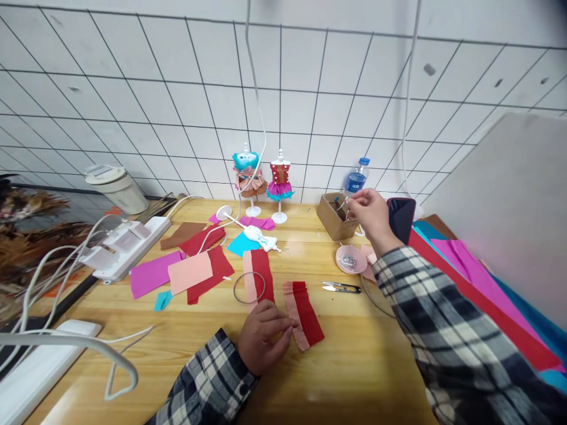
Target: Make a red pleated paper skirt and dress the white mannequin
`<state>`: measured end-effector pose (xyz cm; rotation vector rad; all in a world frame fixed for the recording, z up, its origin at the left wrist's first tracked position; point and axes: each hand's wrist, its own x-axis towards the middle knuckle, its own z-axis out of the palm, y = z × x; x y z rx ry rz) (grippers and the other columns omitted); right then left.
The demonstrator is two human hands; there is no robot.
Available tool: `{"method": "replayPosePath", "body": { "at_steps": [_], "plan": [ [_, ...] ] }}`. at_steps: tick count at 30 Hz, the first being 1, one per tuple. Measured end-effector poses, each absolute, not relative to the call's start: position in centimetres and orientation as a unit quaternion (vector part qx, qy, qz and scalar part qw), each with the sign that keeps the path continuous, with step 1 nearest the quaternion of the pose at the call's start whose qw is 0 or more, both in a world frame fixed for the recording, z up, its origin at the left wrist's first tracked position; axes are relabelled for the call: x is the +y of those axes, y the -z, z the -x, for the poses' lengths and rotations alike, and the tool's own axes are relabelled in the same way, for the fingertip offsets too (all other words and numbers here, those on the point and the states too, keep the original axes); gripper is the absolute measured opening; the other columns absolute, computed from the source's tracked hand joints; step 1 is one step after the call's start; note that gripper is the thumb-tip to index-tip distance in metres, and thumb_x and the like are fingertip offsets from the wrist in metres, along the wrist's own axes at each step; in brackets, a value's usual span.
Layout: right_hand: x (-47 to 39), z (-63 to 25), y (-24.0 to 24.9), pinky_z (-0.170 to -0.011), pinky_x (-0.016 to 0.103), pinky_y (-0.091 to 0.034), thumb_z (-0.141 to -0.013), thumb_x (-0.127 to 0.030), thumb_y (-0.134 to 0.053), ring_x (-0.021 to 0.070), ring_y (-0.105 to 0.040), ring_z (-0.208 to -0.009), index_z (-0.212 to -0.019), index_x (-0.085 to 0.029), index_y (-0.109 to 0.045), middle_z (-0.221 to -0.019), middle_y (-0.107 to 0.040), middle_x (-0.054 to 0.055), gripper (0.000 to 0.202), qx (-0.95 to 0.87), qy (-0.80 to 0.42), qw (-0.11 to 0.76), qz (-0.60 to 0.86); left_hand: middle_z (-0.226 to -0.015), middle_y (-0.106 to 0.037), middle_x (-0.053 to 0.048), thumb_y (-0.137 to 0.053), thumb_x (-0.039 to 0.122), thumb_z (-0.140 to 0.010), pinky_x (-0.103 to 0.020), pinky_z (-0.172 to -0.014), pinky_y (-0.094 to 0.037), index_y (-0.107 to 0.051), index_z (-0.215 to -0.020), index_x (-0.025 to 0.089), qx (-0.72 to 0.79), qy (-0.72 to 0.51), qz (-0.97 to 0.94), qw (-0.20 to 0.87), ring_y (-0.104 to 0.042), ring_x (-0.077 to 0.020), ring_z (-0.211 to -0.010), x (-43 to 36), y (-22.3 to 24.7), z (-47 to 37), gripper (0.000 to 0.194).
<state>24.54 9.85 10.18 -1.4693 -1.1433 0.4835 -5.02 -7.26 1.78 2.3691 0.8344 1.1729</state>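
Pinched closed, our right hand [371, 215] is raised by the box [333, 223] and our left hand [266, 337] sits beside the pleated cloth [309, 319], laid close before us presumably for easy reach, though we cannot tell what either pinch holds.

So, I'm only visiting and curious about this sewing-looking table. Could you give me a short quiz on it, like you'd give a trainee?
1. True or false: the right hand is nearer the brown box than the left hand is.

2. How many small dress forms stand upright?
a) one
b) two
c) three

3. Fill in the blank: the metal ring lies partly over cloth coloured pink and ____.

Key: 1. True. 2. b, two; the plain white one lies on its side. 3. Red.
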Motion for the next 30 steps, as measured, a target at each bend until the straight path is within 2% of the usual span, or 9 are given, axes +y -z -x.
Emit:
{"method": "replayPosePath", "body": {
  "at_steps": [2, 5, 8, 12, 17, 19, 23, 25, 30],
  "plan": [
    [11.9, -26.1, -9.9, -0.066, 0.029, -0.051, -0.080, -0.025, -0.055, 0.0169, -0.066, -0.071, -0.094, -0.021, -0.070, -0.083, -0.074, 0.003, 0.021, -0.558, -0.075, 0.414, 0.716, -0.071, -0.072, -0.006, -0.053, 0.012, -0.083, -0.030, -0.060, -0.047, -0.075, -0.088, 0.020, 0.304, -0.414, -0.839, 0.180, -0.057, -0.0167, -0.067, -7.3, -1.8, 5.0, 0.023],
    [13.2, -27.4, -8.8, -0.077, 0.034, -0.049, -0.083, -0.019, -0.050, 0.0220, -0.067, -0.086, -0.099, -0.020, -0.076, -0.095, -0.075, 0.009, 0.030, -0.579, -0.045, 0.346, 0.737, -0.070, -0.071, -0.006, -0.054, 0.012, -0.083, -0.031, -0.060, -0.047, -0.074, -0.088, 0.020, 0.312, -0.414, -0.836, 0.180, -0.058, -0.0171, -0.067, -7.3, -1.9, 5.0, 0.023],
    [13.3, -28.0, -8.1, -0.080, 0.034, -0.047, -0.082, -0.016, -0.050, 0.0229, -0.066, -0.091, -0.103, -0.020, -0.076, -0.101, -0.075, 0.010, 0.034, -0.590, -0.040, 0.312, 0.744, -0.070, -0.071, -0.005, -0.054, 0.011, -0.083, -0.030, -0.060, -0.047, -0.074, -0.088, 0.020, 0.312, -0.412, -0.836, 0.185, -0.058, -0.0172, -0.068, -7.3, -1.9, 4.9, 0.022],
    [13.1, -28.4, -8.6, -0.082, 0.036, -0.046, -0.081, -0.022, -0.056, 0.0246, -0.064, -0.093, -0.105, -0.023, -0.075, -0.096, -0.075, 0.008, 0.031, -0.598, -0.021, 0.286, 0.749, -0.069, -0.070, -0.005, -0.054, 0.010, -0.083, -0.030, -0.060, -0.046, -0.073, -0.087, 0.019, 0.306, -0.410, -0.838, 0.191, -0.057, -0.0169, -0.068, -7.3, -1.7, 4.8, 0.022],
    [9.2, -25.9, -10.5, -0.089, 0.039, -0.044, -0.082, -0.026, -0.057, 0.0258, -0.059, -0.100, -0.114, -0.021, -0.071, -0.110, -0.070, 0.010, 0.035, -0.631, 0.062, 0.353, 0.688, -0.070, -0.069, -0.005, -0.056, 0.010, -0.082, -0.030, -0.062, -0.046, -0.073, -0.093, 0.019, 0.309, -0.423, -0.832, 0.182, -0.056, -0.0166, -0.069, -7.2, -1.6, 5.1, 0.022],
    [5.2, -23.2, -10.4, -0.077, 0.034, -0.047, -0.085, -0.029, -0.056, 0.0212, -0.061, -0.083, -0.112, -0.020, -0.071, -0.097, -0.072, 0.008, 0.032, -0.657, -0.021, 0.400, 0.639, -0.071, -0.069, -0.004, -0.056, 0.009, -0.082, -0.030, -0.064, -0.046, -0.072, -0.095, 0.019, 0.313, -0.440, -0.823, 0.174, -0.055, -0.0161, -0.069, -7.3, -1.7, 5.3, 0.022],
    [-4.3, -17.1, -7.9, -0.057, 0.029, -0.046, -0.088, -0.035, -0.057, 0.0161, -0.057, -0.063, -0.101, -0.025, -0.075, -0.082, -0.070, 0.004, 0.024, -0.687, -0.261, 0.393, 0.553, -0.072, -0.068, -0.003, -0.054, 0.008, -0.084, -0.030, -0.067, -0.047, -0.070, -0.096, 0.020, 0.329, -0.472, -0.803, 0.155, -0.055, -0.0148, -0.070, -7.5, -2.1, 5.6, 0.024],
    [-7.7, -14.9, -6.3, -0.065, 0.030, -0.049, -0.087, -0.030, -0.058, 0.0169, -0.060, -0.070, -0.096, -0.027, -0.075, -0.082, -0.070, 0.003, 0.019, -0.677, -0.322, 0.404, 0.525, -0.072, -0.067, -0.002, -0.055, 0.008, -0.084, -0.031, -0.068, -0.047, -0.070, -0.098, 0.021, 0.333, -0.473, -0.802, 0.149, -0.055, -0.0145, -0.070, -7.6, -2.2, 5.7, 0.024],
    [-10.2, -12.9, -4.1, -0.095, 0.039, -0.049, -0.083, -0.030, -0.067, 0.0215, -0.063, -0.104, -0.099, -0.028, -0.076, -0.108, -0.069, 0.006, 0.019, -0.624, -0.372, 0.461, 0.510, -0.074, -0.068, -0.001, -0.056, 0.009, -0.084, -0.030, -0.070, -0.048, -0.068, -0.098, 0.021, 0.314, -0.467, -0.816, 0.131, -0.057, -0.0140, -0.071, -7.8, -2.4, 5.4, 0.022]
  ]
}}
